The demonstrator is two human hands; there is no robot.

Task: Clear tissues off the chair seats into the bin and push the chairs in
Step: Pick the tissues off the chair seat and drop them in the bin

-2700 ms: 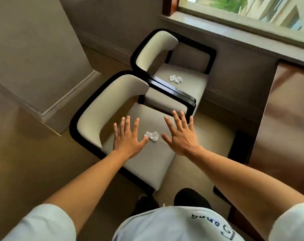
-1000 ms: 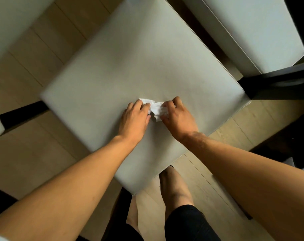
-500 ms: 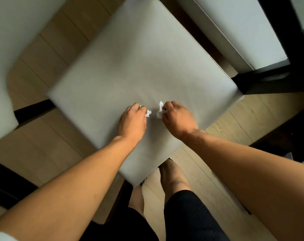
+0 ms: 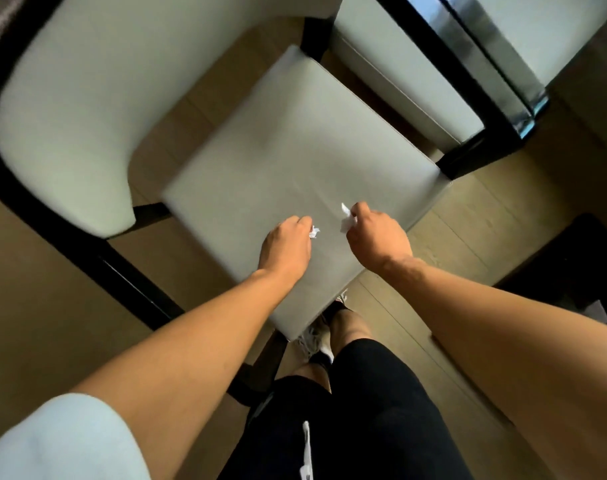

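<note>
A dining room: upholstered chairs point(image 4: 295, 161) on wood floor point(image 4: 35, 289).

Chair seat point(image 4: 295, 150) matt smooth upholstery; frame point(image 4: 468, 81) glossy black; tissue point(image 4: 346, 220) crumpled white paper; floor point(image 4: 468, 230) matt wood.

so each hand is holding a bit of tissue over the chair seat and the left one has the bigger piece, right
Not quite. In the head view each hand does hold tissue over the chair seat, but the right hand has the bigger tissue piece; the left hand shows only a small tissue scrap.
</note>
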